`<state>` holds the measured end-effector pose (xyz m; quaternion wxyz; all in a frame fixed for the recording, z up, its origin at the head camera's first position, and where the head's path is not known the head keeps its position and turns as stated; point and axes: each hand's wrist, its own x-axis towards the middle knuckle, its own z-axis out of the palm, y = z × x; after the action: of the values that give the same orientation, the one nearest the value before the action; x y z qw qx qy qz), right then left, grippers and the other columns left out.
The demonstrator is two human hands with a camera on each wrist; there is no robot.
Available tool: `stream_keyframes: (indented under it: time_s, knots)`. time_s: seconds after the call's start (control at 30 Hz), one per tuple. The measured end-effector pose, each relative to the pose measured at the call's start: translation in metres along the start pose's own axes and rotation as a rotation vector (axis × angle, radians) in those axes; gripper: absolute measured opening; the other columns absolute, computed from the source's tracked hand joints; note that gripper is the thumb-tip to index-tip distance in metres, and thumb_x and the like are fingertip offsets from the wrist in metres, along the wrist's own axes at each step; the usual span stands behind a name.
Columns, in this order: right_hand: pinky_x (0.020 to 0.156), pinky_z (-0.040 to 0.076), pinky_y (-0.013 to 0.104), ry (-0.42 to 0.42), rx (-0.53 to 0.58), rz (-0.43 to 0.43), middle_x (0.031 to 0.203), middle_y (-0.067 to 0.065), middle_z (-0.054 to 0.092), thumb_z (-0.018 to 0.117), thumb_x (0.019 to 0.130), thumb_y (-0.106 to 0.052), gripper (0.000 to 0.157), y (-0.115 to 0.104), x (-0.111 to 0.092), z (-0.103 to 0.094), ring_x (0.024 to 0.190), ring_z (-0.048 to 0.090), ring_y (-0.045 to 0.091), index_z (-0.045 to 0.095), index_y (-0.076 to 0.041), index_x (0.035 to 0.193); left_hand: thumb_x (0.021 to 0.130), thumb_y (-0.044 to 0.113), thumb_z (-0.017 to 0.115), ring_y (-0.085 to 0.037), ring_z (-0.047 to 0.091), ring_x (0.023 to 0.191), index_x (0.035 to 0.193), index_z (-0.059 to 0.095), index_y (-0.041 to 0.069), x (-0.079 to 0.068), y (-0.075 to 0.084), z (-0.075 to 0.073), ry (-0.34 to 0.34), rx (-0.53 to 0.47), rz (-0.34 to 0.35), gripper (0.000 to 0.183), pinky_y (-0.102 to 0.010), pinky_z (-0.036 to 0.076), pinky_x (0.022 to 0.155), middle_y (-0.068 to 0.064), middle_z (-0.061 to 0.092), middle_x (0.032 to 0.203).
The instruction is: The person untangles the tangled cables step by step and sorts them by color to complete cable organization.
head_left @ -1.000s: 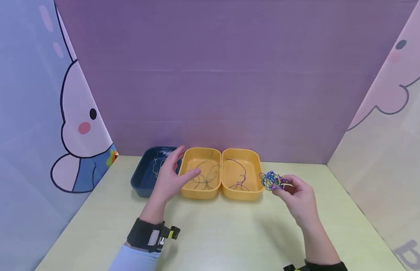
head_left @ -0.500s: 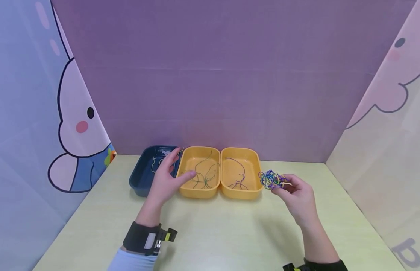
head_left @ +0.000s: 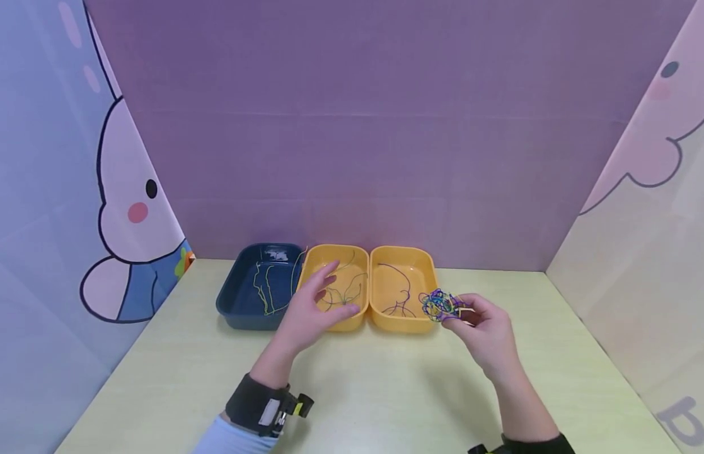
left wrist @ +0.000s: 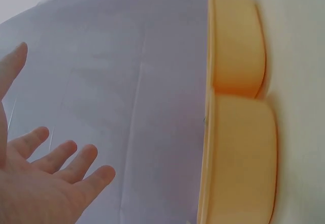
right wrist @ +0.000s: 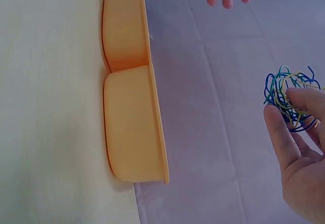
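Right wrist: tangled strands (right wrist: 278,93) pinched between fingers (right wrist: 279,136)

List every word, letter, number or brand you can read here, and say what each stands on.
"P", apparently: one grey letter, tilted, low on the pale printed sheet at the right.
Unreadable: the small white rectangular patch on the black left wrist strap; too small to tell whether it bears print.
No text shows on the dark blue plastic bin or the two yellow plastic bins.
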<state>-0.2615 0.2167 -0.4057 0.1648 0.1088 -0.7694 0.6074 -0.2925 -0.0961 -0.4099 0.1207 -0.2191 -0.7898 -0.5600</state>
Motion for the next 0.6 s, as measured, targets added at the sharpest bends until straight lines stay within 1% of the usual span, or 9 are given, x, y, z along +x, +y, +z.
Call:
stream_keyframes:
  time_s: [0.2,0.27,0.43,0.47,0.6]
  knots:
    - [0.069,0.057,0.031,-0.045,0.017,0.006,0.098,0.017,0.065,0.075,0.077,0.005,0.023,-0.003,-0.003,0.010,0.084,0.066,0.025,0.064,0.000,0.096,0.079,0.034,0.079,-0.012,0.043,0.123,0.146,0.037,0.025,-0.003,0.007,0.018,-0.068,-0.074,0.005,0.080,-0.047,0.036,0.103,0.008,0.038,0.145]
    - [0.069,0.057,0.031,-0.052,0.027,0.018,0.097,0.017,0.065,0.075,0.077,0.005,0.023,-0.003,-0.004,0.012,0.084,0.066,0.025,0.064,0.000,0.096,0.079,0.033,0.080,-0.012,0.044,0.122,0.145,0.037,0.024,-0.004,0.010,0.023,-0.084,-0.091,0.006,0.080,-0.045,0.037,0.102,0.008,0.039,0.144]
    - [0.069,0.057,0.033,-0.072,0.064,0.033,0.097,0.019,0.065,0.075,0.076,0.007,0.023,-0.005,-0.006,0.018,0.083,0.066,0.026,0.064,0.002,0.095,0.080,0.034,0.079,-0.013,0.045,0.121,0.144,0.039,0.023,-0.006,0.014,0.037,-0.115,-0.112,0.023,0.077,-0.048,0.039,0.101,0.008,0.041,0.143]
    - [0.070,0.057,0.033,-0.076,0.071,0.032,0.097,0.020,0.065,0.075,0.076,0.007,0.023,-0.006,-0.007,0.019,0.084,0.066,0.027,0.064,0.003,0.096,0.081,0.032,0.078,-0.014,0.046,0.121,0.144,0.039,0.021,-0.007,0.020,0.039,-0.122,-0.118,0.021,0.075,-0.049,0.039,0.101,0.006,0.042,0.143]
    - [0.071,0.057,0.033,-0.093,0.082,0.022,0.099,0.022,0.064,0.076,0.075,0.007,0.025,-0.007,-0.009,0.022,0.085,0.066,0.026,0.063,0.005,0.096,0.085,0.030,0.074,-0.014,0.051,0.115,0.142,0.043,0.019,-0.008,0.022,0.048,-0.147,-0.143,0.021,0.066,-0.048,0.043,0.097,0.006,0.049,0.136]
